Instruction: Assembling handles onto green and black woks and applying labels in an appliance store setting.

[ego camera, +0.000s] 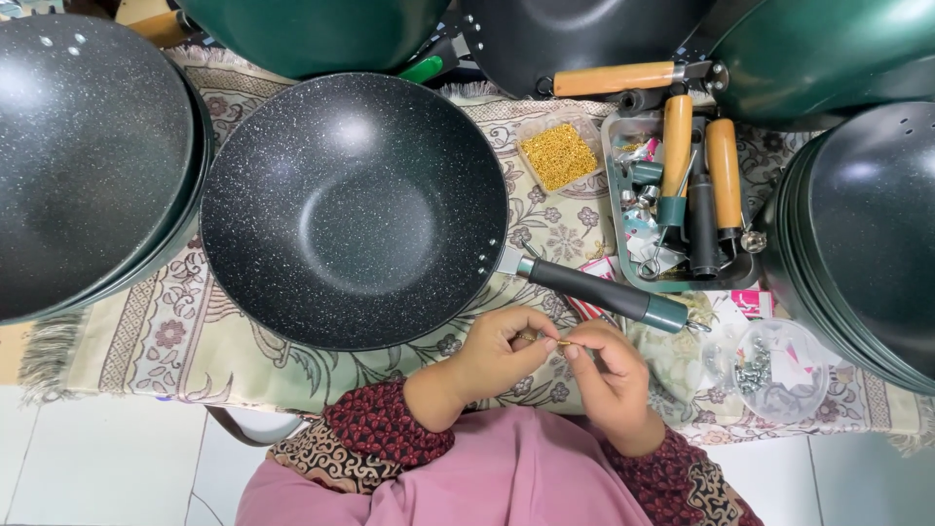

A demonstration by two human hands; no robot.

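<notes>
A patterned floral cloth [195,331] covers the white tiled floor [97,458], bearing a speckled black wok [353,209], stacked pans [88,156], a tray of handles [616,209], a container of gold fasteners [557,154] and a clear screw tub [769,370].

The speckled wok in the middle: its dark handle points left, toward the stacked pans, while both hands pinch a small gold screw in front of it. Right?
Not quite. In the head view the speckled wok has its dark handle pointing right, toward the tray of wooden handles. The left hand and right hand do pinch the small gold screw.

head camera, looking straight down, close over the worktable [195,341]
</notes>
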